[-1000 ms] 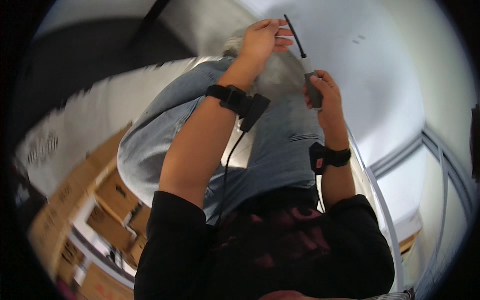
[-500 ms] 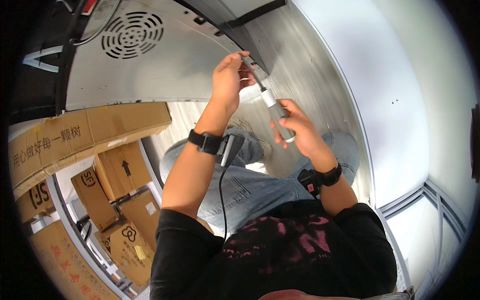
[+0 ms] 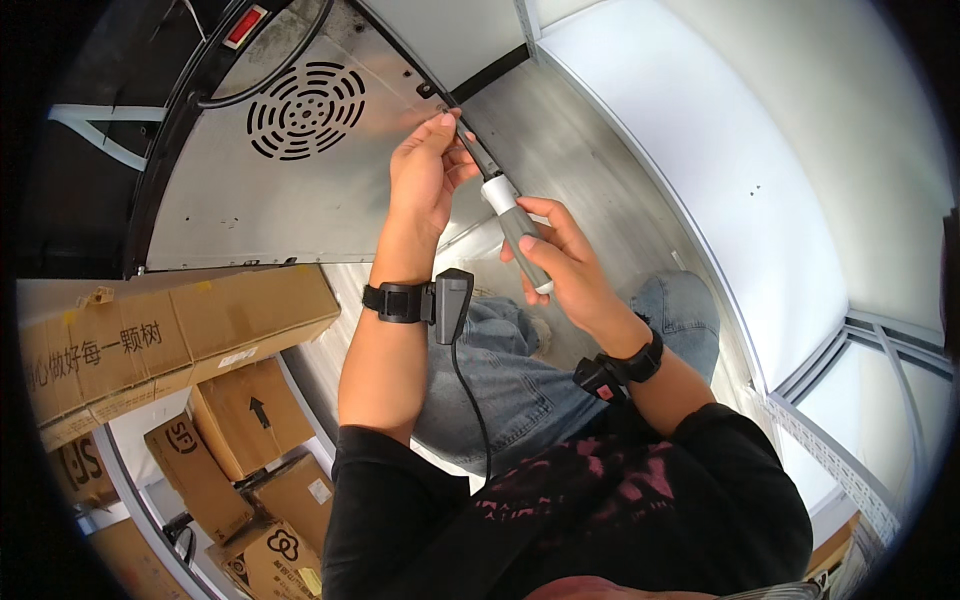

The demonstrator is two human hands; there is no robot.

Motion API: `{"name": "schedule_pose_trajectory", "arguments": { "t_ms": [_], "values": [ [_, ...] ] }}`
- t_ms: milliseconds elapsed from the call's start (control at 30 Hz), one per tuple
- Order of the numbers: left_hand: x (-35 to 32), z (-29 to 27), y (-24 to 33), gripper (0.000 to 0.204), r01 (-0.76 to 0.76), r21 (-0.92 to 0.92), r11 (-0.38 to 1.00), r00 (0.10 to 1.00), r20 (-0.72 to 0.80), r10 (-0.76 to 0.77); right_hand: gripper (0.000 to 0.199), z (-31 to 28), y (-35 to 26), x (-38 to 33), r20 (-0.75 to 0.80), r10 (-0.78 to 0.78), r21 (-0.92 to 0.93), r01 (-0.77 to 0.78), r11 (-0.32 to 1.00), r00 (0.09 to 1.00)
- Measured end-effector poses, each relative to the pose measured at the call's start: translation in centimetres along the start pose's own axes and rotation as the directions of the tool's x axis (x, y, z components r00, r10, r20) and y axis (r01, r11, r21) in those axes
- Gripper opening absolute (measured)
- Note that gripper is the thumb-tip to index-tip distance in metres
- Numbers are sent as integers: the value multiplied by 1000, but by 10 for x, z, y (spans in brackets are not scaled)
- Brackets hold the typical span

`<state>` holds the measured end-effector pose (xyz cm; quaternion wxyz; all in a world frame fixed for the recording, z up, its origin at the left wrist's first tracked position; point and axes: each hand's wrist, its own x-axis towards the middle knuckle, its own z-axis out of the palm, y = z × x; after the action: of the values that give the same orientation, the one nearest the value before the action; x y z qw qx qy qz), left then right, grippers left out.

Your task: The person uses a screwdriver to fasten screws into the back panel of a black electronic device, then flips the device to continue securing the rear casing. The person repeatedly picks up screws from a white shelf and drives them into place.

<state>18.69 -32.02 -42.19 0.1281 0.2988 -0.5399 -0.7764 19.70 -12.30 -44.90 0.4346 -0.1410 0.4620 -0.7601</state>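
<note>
A screwdriver [image 3: 520, 237] with a grey and white handle slants up and left across the middle of the view. My right hand [image 3: 565, 262] is closed round its handle. The thumb and fingers of my left hand [image 3: 428, 170] pinch the far end of the shaft. That tip meets the edge of a metal panel [image 3: 210, 220], near small holes along its rim. Any screw there is hidden by my fingers. Round slotted vents [image 3: 306, 112] are cut into the panel.
A black cable [image 3: 270, 85] and a red switch [image 3: 245, 27] are at the panel's upper left. Cardboard boxes [image 3: 250, 415] are stacked at lower left. A white shelf [image 3: 700, 150] curves along the right. My bent knee [image 3: 672, 310] is above the wood-look floor [image 3: 580, 130].
My view has shifted, so the panel shows farther right and lower. Both hands and the screwdriver have moved up-left along the panel's edge, and the grip on the handle stays.
</note>
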Motion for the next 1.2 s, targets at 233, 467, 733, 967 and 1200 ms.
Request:
{"name": "schedule_pose_trajectory", "arguments": {
  "t_ms": [233,467,733,967,1200],
  "values": [
    [2,3,-3,22,-29,-22,999,998,-56,28,39,2,2,4,-37,5,20,-5,1000,999],
    [3,0,-5,22,-43,-13,999,998,-45,43,39,-1,6,6,-23,-12,98,14,995,1000],
    [5,3,-8,21,-73,16,997,995,-61,74,40,-6,17,12,-13,-24,248,26,968,1000],
    [1,4,-8,20,-76,10,997,995,-65,77,40,-6,15,9,-8,-18,253,20,967,1000],
    [3,5,-8,20,-77,-5,997,995,-63,76,40,-9,14,11,11,-20,311,15,950,1000]
  ]
}}
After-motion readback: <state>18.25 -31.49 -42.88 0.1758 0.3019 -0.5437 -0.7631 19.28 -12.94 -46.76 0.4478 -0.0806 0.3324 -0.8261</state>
